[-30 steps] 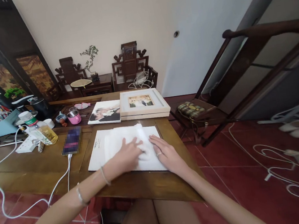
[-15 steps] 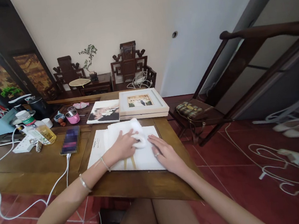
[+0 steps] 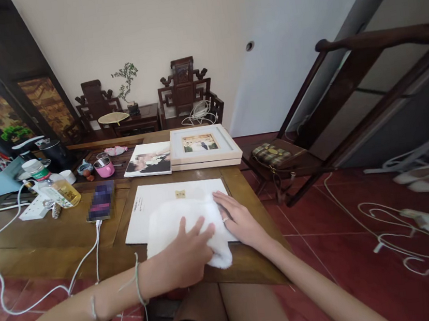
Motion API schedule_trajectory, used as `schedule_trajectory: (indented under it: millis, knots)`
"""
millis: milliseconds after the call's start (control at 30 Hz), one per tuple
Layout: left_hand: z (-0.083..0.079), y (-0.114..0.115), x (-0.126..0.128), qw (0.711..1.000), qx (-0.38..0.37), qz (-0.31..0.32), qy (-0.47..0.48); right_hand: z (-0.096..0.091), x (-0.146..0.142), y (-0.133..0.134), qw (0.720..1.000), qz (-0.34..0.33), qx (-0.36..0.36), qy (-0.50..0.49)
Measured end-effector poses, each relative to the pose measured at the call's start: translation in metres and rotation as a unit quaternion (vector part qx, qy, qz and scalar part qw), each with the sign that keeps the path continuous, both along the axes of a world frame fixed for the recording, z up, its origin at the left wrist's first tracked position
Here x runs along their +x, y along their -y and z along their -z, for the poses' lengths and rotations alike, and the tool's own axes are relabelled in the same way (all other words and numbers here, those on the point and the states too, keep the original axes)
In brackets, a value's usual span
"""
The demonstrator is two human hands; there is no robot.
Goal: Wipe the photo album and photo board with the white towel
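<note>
A fluffy white towel (image 3: 181, 209) lies over the lower part of a flat white board (image 3: 155, 188) on the wooden table and hangs past its near edge. My left hand (image 3: 190, 252) presses on the towel from above. Its fingers are spread, and the bunched right edge of the towel curls round the thumb side. At the board's right edge rests my right hand (image 3: 239, 217), open and flat, with a ring on one finger. A small gold emblem (image 3: 180, 194) shows on the board just beyond the towel.
Behind the board are a framed picture (image 3: 202, 143) and a photo panel (image 3: 147, 159). To the left stand a phone (image 3: 100, 200) on a cable, an oil-coloured bottle (image 3: 61, 189), a power strip (image 3: 35, 208) and a pink cup (image 3: 104, 167). A chair with a bag (image 3: 272, 156) is at the right.
My left hand has drawn the towel toward me, from the board's far part to its near edge. The towel lies more spread out, and the gold emblem has come into view. My right hand has hardly moved.
</note>
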State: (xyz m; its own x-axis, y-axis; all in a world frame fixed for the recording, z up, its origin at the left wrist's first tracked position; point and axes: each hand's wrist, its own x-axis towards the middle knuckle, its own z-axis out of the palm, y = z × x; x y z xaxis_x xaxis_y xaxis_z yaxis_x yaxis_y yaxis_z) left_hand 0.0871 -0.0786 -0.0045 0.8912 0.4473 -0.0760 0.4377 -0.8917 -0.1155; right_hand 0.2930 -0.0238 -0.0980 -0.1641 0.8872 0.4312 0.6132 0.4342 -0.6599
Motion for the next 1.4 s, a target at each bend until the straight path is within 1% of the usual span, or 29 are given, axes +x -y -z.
schedule_trajectory:
  millis: [67, 100, 167, 267, 333, 367, 400, 467, 567, 667, 767, 800, 867, 933, 1033, 1167, 1233, 1300, 1400]
  knots:
    - [-0.004, 0.0, -0.002, 1.0, -0.008, 0.005, -0.004, 0.0, 0.0, 0.0, 1.0, 0.001, 0.003, 0.003]
    - [-0.006, -0.006, -0.001, 1.0, -0.016, -0.001, -0.006, 0.0, 0.0, 0.0, 1.0, 0.001, 0.003, 0.006]
    - [-0.006, -0.025, 0.003, 0.999, -0.036, -0.03, -0.012, -0.001, 0.0, 0.0, 1.0, 0.003, 0.0, 0.007]
    - [0.002, -0.058, 0.011, 0.994, -0.046, -0.097, -0.013, -0.003, 0.001, -0.001, 1.0, 0.015, -0.015, -0.018]
    - [0.01, -0.07, 0.016, 0.992, -0.04, -0.123, -0.002, -0.006, 0.002, -0.001, 0.997, 0.032, -0.036, -0.056]
    - [0.013, -0.071, 0.019, 0.992, -0.036, -0.125, 0.005, -0.007, 0.002, -0.001, 0.995, 0.043, -0.049, -0.079]
    - [0.016, -0.069, 0.021, 0.992, -0.033, -0.118, 0.012, -0.009, 0.003, -0.001, 0.991, 0.053, -0.064, -0.102]
    - [0.019, -0.056, 0.026, 0.995, -0.023, -0.09, 0.025, -0.012, 0.004, 0.0, 0.983, 0.073, -0.088, -0.146]
    - [0.018, -0.023, 0.032, 0.998, -0.008, -0.037, 0.04, -0.014, 0.004, 0.002, 0.972, 0.089, -0.105, -0.192]
    - [0.015, 0.012, 0.032, 0.999, -0.019, 0.017, 0.044, -0.015, 0.004, 0.005, 0.966, 0.082, -0.116, -0.216]
    - [0.011, 0.034, 0.022, 0.998, -0.021, 0.042, 0.045, -0.019, 0.002, 0.007, 0.969, 0.069, -0.128, -0.199]
    - [0.008, 0.037, 0.018, 0.998, -0.025, 0.041, 0.042, -0.02, 0.001, 0.007, 0.973, 0.066, -0.128, -0.183]
    - [0.0, 0.035, 0.009, 0.998, -0.045, 0.028, 0.033, -0.021, -0.002, 0.008, 0.983, 0.053, -0.113, -0.138]
    - [-0.01, 0.024, 0.003, 0.997, -0.071, 0.013, 0.027, -0.021, -0.004, 0.006, 0.992, 0.037, -0.08, -0.089]
    - [-0.018, -0.007, 0.0, 0.996, -0.088, -0.019, 0.024, -0.015, -0.004, 0.003, 0.998, 0.03, -0.044, -0.03]
    - [-0.014, -0.061, 0.004, 0.991, -0.093, -0.096, 0.025, -0.007, -0.003, 0.0, 0.999, 0.021, -0.022, 0.011]
    - [-0.01, -0.085, 0.008, 0.988, -0.092, -0.118, 0.042, -0.007, -0.004, 0.0, 0.999, 0.019, -0.017, 0.025]
    - [-0.007, -0.104, 0.017, 0.987, -0.084, -0.12, 0.064, -0.01, -0.005, 0.001, 0.999, 0.014, -0.012, 0.035]
    - [-0.005, -0.119, 0.035, 0.988, -0.087, -0.091, 0.088, -0.017, -0.006, 0.003, 0.999, 0.001, -0.001, 0.046]
